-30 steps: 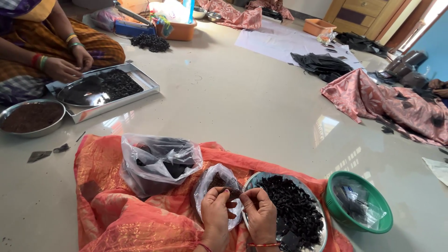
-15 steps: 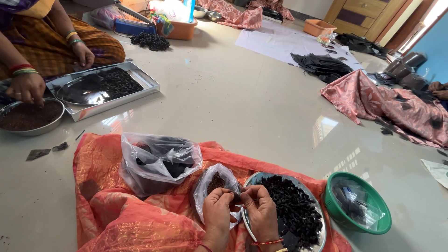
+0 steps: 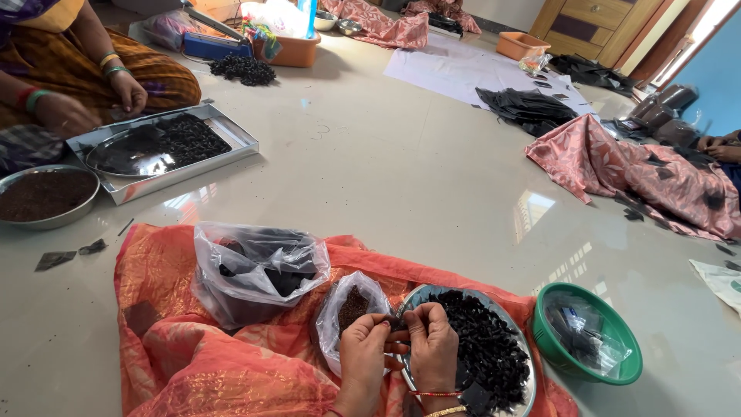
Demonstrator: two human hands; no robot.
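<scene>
My left hand [image 3: 364,351] and my right hand [image 3: 432,345] meet at the fingertips, both pinching a small dark piece [image 3: 398,321] between them. They hover over the left rim of a round steel plate [image 3: 423,296] heaped with small black pieces [image 3: 486,347]. Just left of my hands stands a small clear plastic bag [image 3: 340,313] with brown powder inside. A larger clear plastic bag [image 3: 255,266] holding dark contents lies further left. Everything rests on an orange cloth [image 3: 170,340] spread on the floor.
A green bowl [image 3: 590,367] with plastic wrappers sits at the right. Another person's hands [image 3: 65,114] are at a steel tray [image 3: 170,147] of black pieces, beside a steel bowl [image 3: 42,197] of brown powder. A pink cloth [image 3: 617,166] lies far right, and black scraps [image 3: 73,253] dot the floor.
My hands stay together over the plate's rim, fingers shifting slightly on the small piece. The other person's near hand has moved from the steel bowl back toward their lap.
</scene>
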